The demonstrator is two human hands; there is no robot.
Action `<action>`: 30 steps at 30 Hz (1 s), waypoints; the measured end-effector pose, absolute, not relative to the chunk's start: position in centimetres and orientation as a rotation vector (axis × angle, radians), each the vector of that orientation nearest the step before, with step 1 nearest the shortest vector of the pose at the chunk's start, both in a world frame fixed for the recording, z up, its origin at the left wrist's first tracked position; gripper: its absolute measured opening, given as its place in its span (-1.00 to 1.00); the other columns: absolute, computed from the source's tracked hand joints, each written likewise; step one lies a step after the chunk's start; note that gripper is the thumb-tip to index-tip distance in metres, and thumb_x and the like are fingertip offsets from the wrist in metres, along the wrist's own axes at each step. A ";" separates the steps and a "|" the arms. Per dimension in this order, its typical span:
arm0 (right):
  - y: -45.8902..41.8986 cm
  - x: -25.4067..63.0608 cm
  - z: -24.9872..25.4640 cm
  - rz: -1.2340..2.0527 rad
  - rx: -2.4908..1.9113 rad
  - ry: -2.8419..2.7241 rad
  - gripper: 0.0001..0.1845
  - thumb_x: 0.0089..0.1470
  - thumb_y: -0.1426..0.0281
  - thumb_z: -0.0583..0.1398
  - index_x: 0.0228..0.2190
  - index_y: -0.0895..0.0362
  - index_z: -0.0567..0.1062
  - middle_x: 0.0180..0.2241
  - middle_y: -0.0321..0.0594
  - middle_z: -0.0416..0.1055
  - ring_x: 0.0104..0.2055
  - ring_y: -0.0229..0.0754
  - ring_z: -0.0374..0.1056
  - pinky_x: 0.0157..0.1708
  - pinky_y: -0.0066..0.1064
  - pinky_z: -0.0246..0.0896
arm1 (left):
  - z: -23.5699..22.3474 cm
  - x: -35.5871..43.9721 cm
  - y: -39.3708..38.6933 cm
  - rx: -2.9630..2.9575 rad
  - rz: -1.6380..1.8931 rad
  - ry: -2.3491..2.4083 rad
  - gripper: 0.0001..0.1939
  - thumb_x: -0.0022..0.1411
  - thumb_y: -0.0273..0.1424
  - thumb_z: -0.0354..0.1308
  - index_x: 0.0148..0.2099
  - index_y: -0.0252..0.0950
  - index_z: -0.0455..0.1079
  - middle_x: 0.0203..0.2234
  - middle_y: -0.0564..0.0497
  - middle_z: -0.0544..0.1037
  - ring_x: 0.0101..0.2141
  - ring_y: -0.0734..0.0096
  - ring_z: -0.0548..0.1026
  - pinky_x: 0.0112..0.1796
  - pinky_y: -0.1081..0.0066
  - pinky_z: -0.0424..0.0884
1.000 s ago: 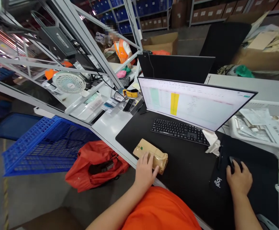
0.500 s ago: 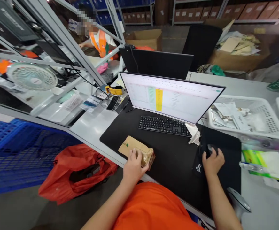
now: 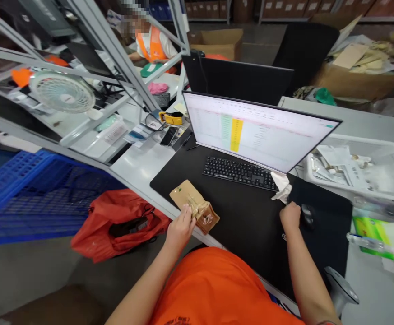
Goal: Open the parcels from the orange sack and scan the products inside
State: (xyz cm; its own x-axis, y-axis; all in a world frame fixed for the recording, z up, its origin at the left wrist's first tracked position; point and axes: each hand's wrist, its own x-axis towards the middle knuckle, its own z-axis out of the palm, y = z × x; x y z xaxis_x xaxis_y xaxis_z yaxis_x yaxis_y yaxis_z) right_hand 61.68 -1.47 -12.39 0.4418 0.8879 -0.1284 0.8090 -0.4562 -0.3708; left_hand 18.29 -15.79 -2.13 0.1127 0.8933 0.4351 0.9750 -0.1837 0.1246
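A brown kraft-paper pouch (image 3: 188, 194) with a small green mark and a clear window lies tilted near the front edge of the black desk mat. My left hand (image 3: 182, 225) grips its near side, fingers on the window. The printed brown bottom of the pouch now faces right. My right hand (image 3: 290, 217) rests on the mouse pad with its fingers curled closed; what they hold, if anything, is hidden. Just right of it sits a black mouse (image 3: 307, 216), untouched. A crumpled white tissue (image 3: 281, 186) lies beyond the right hand, beside the black keyboard (image 3: 239, 173).
A monitor (image 3: 261, 133) with a spreadsheet stands behind the keyboard. On the right are a white basket (image 3: 379, 192) of small packets and a handheld scanner (image 3: 340, 289). A red bag (image 3: 122, 230) and blue crate (image 3: 48, 194) stand left. Another person sits beyond the frame.
My right hand has left the mouse and moved left, its fingers curling closed. My left hand has turned the pouch so its bottom shows more. The view has shifted slightly.
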 end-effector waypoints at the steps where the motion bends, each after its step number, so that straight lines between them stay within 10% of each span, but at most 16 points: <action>1: -1.9 61.7 -12.0 0.477 -2.438 -1.464 -0.49 0.10 0.43 -0.03 -0.08 0.56 0.45 -0.22 0.46 0.39 -0.14 0.24 0.40 -0.15 0.01 0.29 | -1.7 17.7 -15.6 -2.183 -0.624 -1.867 -0.55 0.45 -0.42 0.01 0.33 -0.40 0.27 0.09 -0.33 0.56 0.08 0.08 0.56 0.02 0.24 0.61; 11: -9.1 55.7 -0.2 0.713 -1.494 -2.201 -0.53 0.33 0.21 0.01 0.17 0.07 0.39 -0.03 -0.08 0.50 -0.01 -0.07 0.45 -0.04 -0.28 0.36 | -0.2 14.9 -16.5 -2.511 -0.661 -1.592 -0.41 0.44 -0.57 -0.04 0.45 -0.43 0.01 0.26 -0.36 0.38 0.28 0.08 0.33 0.20 0.15 0.46; 19: -6.2 43.8 7.2 0.077 -0.452 -2.996 -0.59 0.36 0.40 0.07 0.19 0.10 0.40 -0.35 -0.22 0.49 -0.39 -0.23 0.39 -0.43 -0.34 0.11 | -1.1 14.8 -17.9 -2.641 -0.799 -1.551 -0.32 0.42 -0.67 -0.09 0.50 -0.31 -0.11 0.31 -0.31 0.31 0.34 0.14 0.22 0.26 0.10 0.37; 30: -2.6 39.7 8.3 -0.223 -0.268 -3.152 -0.71 0.30 0.43 0.13 -0.01 0.08 0.55 -0.36 -0.19 0.44 -0.32 -0.19 0.29 -0.36 -0.26 -0.09 | -2.5 15.0 -21.0 -2.790 -0.838 -1.465 -0.56 0.44 -0.65 -0.09 0.28 -0.38 0.32 0.21 -0.25 0.47 0.34 0.18 0.23 0.28 0.15 0.34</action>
